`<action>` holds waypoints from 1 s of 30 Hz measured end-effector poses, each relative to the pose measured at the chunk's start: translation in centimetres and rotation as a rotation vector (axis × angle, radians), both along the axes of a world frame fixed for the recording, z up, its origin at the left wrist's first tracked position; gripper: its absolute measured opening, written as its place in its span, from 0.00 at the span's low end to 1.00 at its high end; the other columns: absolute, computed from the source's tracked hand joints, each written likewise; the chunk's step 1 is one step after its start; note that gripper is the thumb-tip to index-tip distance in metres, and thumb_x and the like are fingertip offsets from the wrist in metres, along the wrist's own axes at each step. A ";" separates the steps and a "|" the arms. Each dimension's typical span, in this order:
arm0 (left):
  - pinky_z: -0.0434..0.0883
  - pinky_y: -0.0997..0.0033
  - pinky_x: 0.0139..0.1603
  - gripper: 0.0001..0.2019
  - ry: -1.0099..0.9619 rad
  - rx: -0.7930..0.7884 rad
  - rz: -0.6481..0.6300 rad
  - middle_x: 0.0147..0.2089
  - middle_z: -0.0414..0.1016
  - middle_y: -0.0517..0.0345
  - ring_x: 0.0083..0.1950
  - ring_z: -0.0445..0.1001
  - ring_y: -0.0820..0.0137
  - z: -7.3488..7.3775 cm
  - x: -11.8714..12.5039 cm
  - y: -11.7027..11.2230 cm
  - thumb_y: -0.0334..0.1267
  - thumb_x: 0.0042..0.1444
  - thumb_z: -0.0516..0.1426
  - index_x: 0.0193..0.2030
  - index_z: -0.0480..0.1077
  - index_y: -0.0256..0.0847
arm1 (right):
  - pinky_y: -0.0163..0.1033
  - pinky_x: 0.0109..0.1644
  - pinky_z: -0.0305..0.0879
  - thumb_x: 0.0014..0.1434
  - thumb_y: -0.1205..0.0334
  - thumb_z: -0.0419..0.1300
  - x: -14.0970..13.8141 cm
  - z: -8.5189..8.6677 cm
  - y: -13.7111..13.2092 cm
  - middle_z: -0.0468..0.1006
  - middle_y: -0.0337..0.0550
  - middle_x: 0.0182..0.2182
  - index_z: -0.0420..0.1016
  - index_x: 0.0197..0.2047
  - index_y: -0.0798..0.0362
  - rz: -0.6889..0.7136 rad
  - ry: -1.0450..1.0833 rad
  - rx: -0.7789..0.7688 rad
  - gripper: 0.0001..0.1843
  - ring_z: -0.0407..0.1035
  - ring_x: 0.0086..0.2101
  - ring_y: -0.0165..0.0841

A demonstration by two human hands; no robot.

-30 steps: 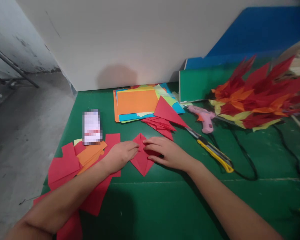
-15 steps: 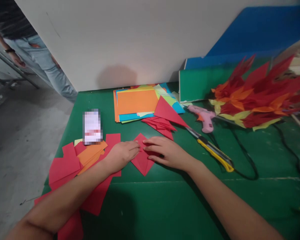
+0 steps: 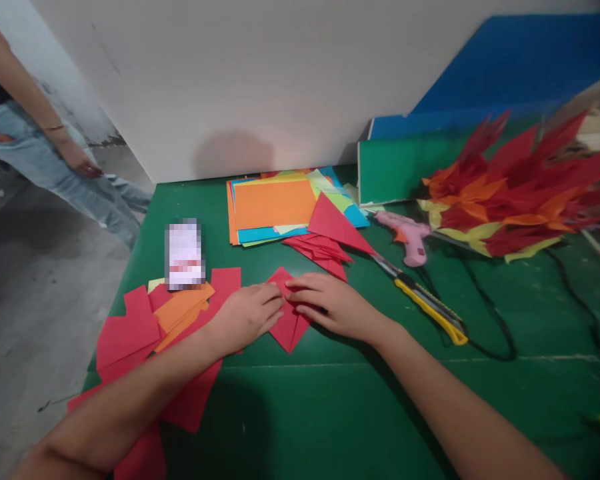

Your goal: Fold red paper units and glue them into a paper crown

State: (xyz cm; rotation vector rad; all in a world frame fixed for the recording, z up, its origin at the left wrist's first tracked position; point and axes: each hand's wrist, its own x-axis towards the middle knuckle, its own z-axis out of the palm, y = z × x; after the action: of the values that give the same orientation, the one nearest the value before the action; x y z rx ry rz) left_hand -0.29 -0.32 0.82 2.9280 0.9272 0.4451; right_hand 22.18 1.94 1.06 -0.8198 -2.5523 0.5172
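A folded red paper (image 3: 291, 333), diamond-shaped with a crease down its lower half, lies on the green table between my hands. My left hand (image 3: 255, 310) holds its left side, fingers close together and tips near the middle. From the right, my right hand (image 3: 333, 303) grips the same paper, its fingertips on the upper face and its thumb lower down. Just beyond are a small stack of folded red pieces (image 3: 323, 248) and a red paper triangle (image 3: 335, 225). Red sheets (image 3: 195, 393) and orange paper pieces (image 3: 180, 317) lie by my left forearm.
A yellow utility knife (image 3: 430, 310) and a pink glue gun (image 3: 407, 233) with its cord lie right. Coloured sheets (image 3: 275, 203) are stacked behind. A paper flame-like bunch (image 3: 520, 193) stands far right. A pixelated rectangle (image 3: 185, 257) is at left. A person in jeans (image 3: 55, 160) stands beyond the table.
My left hand has shifted slightly right over the red paper, covering more of its left edge. The right hand is almost still. The person at left has moved, with an arm now lower and nearer.
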 end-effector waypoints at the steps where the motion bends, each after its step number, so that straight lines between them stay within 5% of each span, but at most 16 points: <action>1: 0.73 0.66 0.50 0.16 0.005 -0.003 0.012 0.44 0.75 0.50 0.47 0.75 0.67 0.0 0.1 -0.1 0.34 0.67 0.44 0.44 0.72 0.33 | 0.47 0.52 0.68 0.64 0.63 0.53 -0.2 0.0 0.0 0.77 0.47 0.49 0.77 0.46 0.52 -0.011 0.005 0.009 0.12 0.70 0.48 0.38; 10: 0.69 0.62 0.56 0.18 0.213 0.193 0.120 0.50 0.75 0.41 0.52 0.73 0.60 -0.3 1.5 -2.3 0.37 0.66 0.46 0.51 0.70 0.26 | 0.49 0.47 0.70 0.61 0.73 0.46 -2.3 -1.1 0.0 0.70 0.50 0.58 0.68 0.59 0.59 -0.055 -0.161 0.164 0.24 0.67 0.43 0.40; 19: 0.61 0.58 0.66 0.22 0.426 0.098 0.237 0.63 0.65 0.39 0.66 0.61 0.57 -2.0 3.0 -4.6 0.34 0.66 0.42 0.61 0.62 0.25 | 0.48 0.47 0.68 0.62 0.73 0.46 -3.2 -1.3 -0.1 0.69 0.51 0.58 0.67 0.60 0.57 -0.143 -0.209 0.151 0.24 0.66 0.41 0.38; 25: 0.65 0.57 0.62 0.22 0.421 0.006 0.295 0.62 0.65 0.35 0.65 0.62 0.57 -1.1 3.5 -4.6 0.28 0.63 0.42 0.61 0.62 0.22 | 0.45 0.44 0.66 0.60 0.74 0.48 -3.3 -0.9 -0.2 0.68 0.52 0.57 0.67 0.60 0.55 -0.112 -0.285 0.194 0.25 0.63 0.40 0.38; 30: 0.67 0.59 0.61 0.23 0.489 0.116 0.260 0.60 0.67 0.35 0.63 0.66 0.55 -0.9 3.8 -5.0 0.26 0.60 0.43 0.60 0.63 0.20 | 0.43 0.42 0.64 0.59 0.73 0.51 -3.4 -0.4 -0.1 0.67 0.52 0.56 0.67 0.60 0.47 -0.080 -0.347 0.234 0.27 0.61 0.39 0.38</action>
State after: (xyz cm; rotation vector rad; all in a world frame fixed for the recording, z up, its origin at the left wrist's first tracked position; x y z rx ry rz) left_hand 3.49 -5.33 -0.04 3.0906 1.3838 -0.2400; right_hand 18.81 1.81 0.67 -0.9905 -2.8036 0.0487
